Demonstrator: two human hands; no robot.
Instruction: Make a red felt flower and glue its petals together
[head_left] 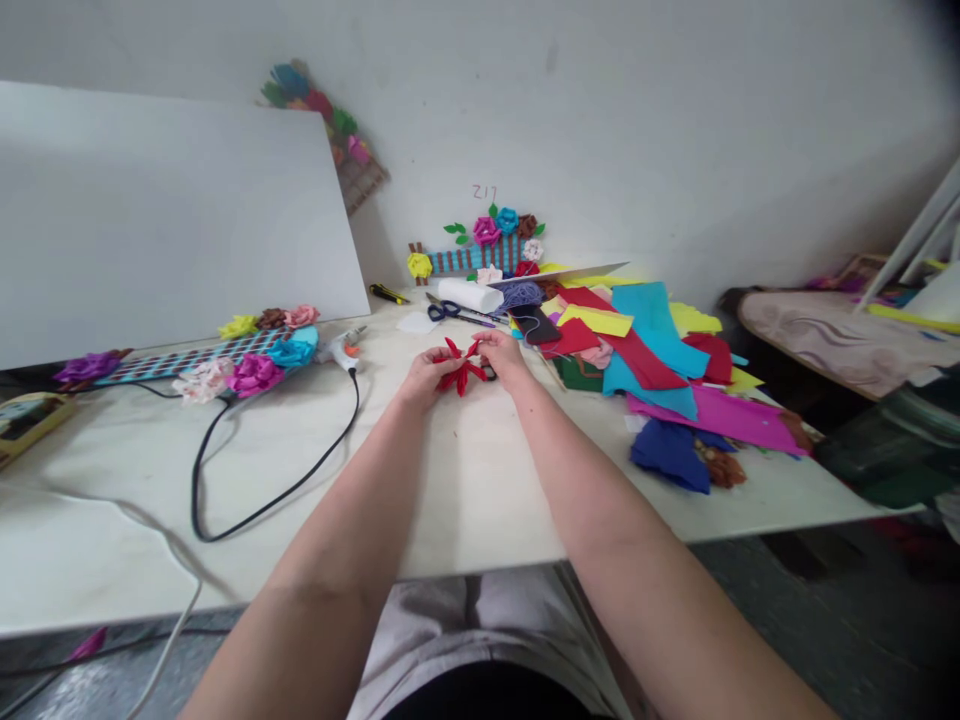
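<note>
Between my two hands, over the white table (480,490), is a red paper flower (462,372) with several pointed petals. My left hand (426,374) pinches it from the left side. On the right, the fingers of my right hand (504,358) close on an upper petal. A small dark ring-shaped thing (490,372) shows just below my right hand; I cannot make out what it is. Behind the hands lie dark-handled scissors (444,311) and a white roll (471,295).
Coloured crepe paper (645,340) is heaped at right, beside a dark green container (892,440). A glue gun (343,350) with a looping black cord (196,480) lies at left, near a flower-decorated panel (187,362). A box cutter (388,293) lies behind; a white board (172,220) leans on the wall.
</note>
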